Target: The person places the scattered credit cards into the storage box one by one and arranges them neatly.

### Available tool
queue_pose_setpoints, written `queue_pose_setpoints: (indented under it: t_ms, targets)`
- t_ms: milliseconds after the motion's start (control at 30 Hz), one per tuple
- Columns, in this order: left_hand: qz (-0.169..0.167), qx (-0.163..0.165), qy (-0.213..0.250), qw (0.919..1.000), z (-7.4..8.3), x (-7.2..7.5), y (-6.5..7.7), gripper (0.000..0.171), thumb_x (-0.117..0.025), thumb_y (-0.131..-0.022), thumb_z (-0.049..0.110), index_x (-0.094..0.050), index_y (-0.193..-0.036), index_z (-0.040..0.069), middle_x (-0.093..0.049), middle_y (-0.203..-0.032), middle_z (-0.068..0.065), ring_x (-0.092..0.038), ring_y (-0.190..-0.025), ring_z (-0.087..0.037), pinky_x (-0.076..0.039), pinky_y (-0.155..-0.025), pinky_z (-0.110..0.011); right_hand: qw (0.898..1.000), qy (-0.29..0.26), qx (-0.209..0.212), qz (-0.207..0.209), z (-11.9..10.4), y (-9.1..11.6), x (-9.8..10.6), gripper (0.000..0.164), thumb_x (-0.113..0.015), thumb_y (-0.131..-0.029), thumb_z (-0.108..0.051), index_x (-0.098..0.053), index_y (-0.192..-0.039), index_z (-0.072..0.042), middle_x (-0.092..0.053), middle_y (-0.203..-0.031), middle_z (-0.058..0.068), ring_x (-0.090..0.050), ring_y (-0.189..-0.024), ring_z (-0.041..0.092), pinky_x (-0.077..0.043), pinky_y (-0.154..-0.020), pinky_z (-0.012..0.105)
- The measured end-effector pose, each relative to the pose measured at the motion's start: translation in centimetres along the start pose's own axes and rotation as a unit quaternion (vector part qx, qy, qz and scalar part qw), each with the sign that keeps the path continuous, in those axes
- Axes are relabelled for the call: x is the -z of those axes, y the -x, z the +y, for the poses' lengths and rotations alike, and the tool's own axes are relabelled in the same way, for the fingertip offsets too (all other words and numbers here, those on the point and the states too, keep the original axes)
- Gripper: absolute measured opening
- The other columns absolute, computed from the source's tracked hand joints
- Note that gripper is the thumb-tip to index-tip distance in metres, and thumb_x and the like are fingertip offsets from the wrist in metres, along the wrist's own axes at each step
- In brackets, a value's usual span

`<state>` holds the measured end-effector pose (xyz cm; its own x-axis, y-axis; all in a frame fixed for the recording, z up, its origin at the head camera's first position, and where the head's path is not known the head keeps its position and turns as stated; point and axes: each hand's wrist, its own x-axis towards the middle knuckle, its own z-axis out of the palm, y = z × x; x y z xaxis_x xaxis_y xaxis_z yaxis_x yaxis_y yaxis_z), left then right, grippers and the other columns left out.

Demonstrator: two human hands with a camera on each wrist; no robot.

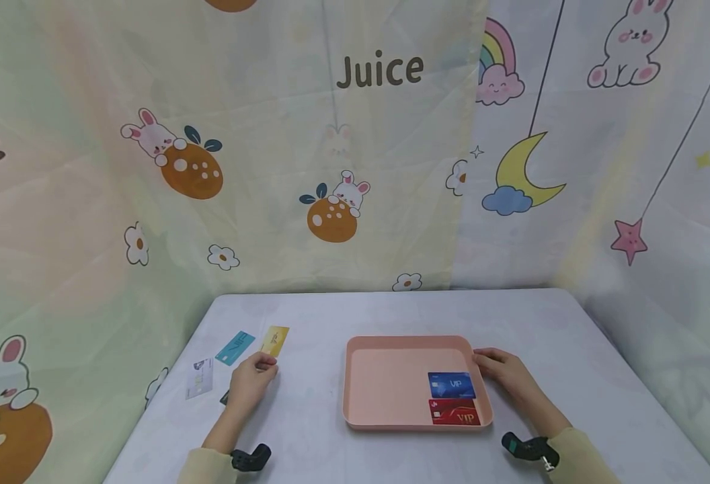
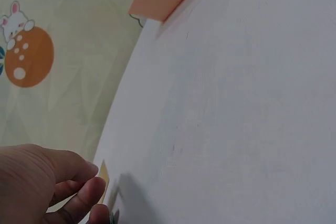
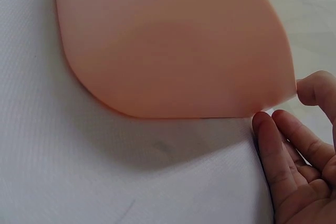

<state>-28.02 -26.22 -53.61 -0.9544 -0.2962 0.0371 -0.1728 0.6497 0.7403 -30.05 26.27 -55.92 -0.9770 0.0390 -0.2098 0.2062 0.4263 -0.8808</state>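
In the head view my left hand (image 1: 249, 383) pinches the near end of a yellow card (image 1: 275, 339); its fingertips cover that end. A sliver of yellow shows past the left fingers (image 2: 86, 171) in the left wrist view. My right hand (image 1: 515, 383) holds the right rim of a pink tray (image 1: 391, 386), with thumb (image 3: 314, 88) and fingertips at its edge in the right wrist view. A blue VIP card (image 1: 452, 386) and a red VIP card (image 1: 454, 412) lie in the tray's right side, one in front of the other.
Left of the left hand, a teal card (image 1: 235, 348) and a pale, whitish card (image 1: 200, 378) lie on the white table (image 1: 312, 444). A dark card (image 1: 224, 398) is mostly hidden behind the left wrist. Printed cloth (image 1: 270, 222) hangs behind the table.
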Motion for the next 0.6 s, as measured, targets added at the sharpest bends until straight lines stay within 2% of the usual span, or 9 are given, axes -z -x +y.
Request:
queue_pose_setpoints:
  t_ms: [300,467,600]
  targets:
    - [0.008,0.021,-0.02,0.9995,-1.1,1.4,-0.1,0.017,-0.069,-0.094,0.013,-0.068,-0.108,0.002,-0.069,-0.095,-0.011,-0.062,-0.085,-0.023,-0.051,-0.07,-0.029,1.0,0.003,0.006,0.002,-0.2,0.1,0.0,0.072,-0.063,-0.099,-0.052,-0.054,-0.142,0.005,-0.057,-0.144,0.027,-0.056,-0.131,0.041,-0.045,-0.11,0.057]
    - [0.002,0.018,-0.042,0.999,-1.1,1.8,0.0,0.026,-0.07,-0.091,0.011,-0.065,-0.114,-0.001,-0.068,-0.109,-0.018,-0.063,-0.099,-0.031,-0.053,-0.085,-0.044,1.0,0.001,0.003,0.0,-0.2,0.1,0.0,0.071,-0.061,-0.1,-0.051,-0.053,-0.143,0.004,-0.056,-0.145,0.028,-0.054,-0.134,0.043,-0.042,-0.113,0.059]
    - [-0.004,0.013,-0.053,0.9985,-1.3,2.1,-0.1,0.032,-0.071,-0.09,0.01,-0.063,-0.118,-0.002,-0.062,-0.123,-0.025,-0.057,-0.111,-0.037,-0.049,-0.096,-0.054,1.0,0.0,0.001,0.0,-0.3,0.1,0.0,0.07,-0.061,-0.101,-0.05,-0.053,-0.144,0.004,-0.056,-0.145,0.028,-0.052,-0.135,0.044,-0.04,-0.114,0.06]
